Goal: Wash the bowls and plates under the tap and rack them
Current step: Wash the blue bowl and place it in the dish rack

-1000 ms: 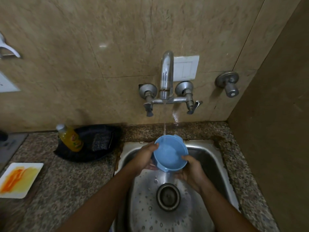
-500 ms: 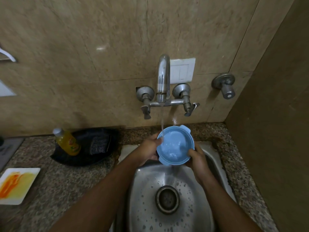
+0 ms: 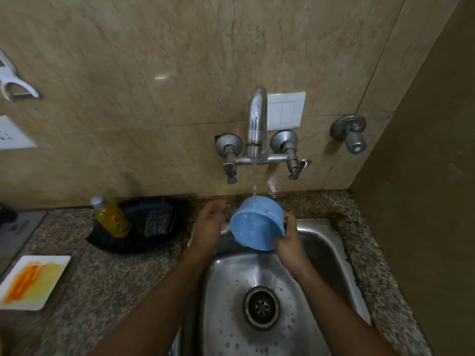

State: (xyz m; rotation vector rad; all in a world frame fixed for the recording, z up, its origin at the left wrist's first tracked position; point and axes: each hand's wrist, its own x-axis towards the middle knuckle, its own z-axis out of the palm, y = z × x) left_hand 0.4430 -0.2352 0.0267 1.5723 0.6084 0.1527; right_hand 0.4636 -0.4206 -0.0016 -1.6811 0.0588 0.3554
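The blue bowl (image 3: pixel 257 223) is sitting tipped over the far edge of the steel sink (image 3: pixel 331 242), its underside facing the camera, and a thin stream from the tap (image 3: pixel 255 124) is running down onto its upper wall. The right hand (image 3: pixel 289 238) is gripping the bowl on its right side, fingers curled round the rim and wall. The left hand (image 3: pixel 209 224) is hovering just left of the bowl with fingers loosely curled and relaxed; whether its fingertips are touching the bowl cannot be told. Water droplets are dotting the basin around the drain (image 3: pixel 261 307). On the granite counter (image 3: pixel 108 278) to the left, a dark tray (image 3: pixel 144 224) is holding a yellow soap bottle (image 3: pixel 111 218) and a scrub pad (image 3: pixel 159 222). Nearer and further left, a white square plate (image 3: pixel 33 282) smeared with orange is lying on the counter.
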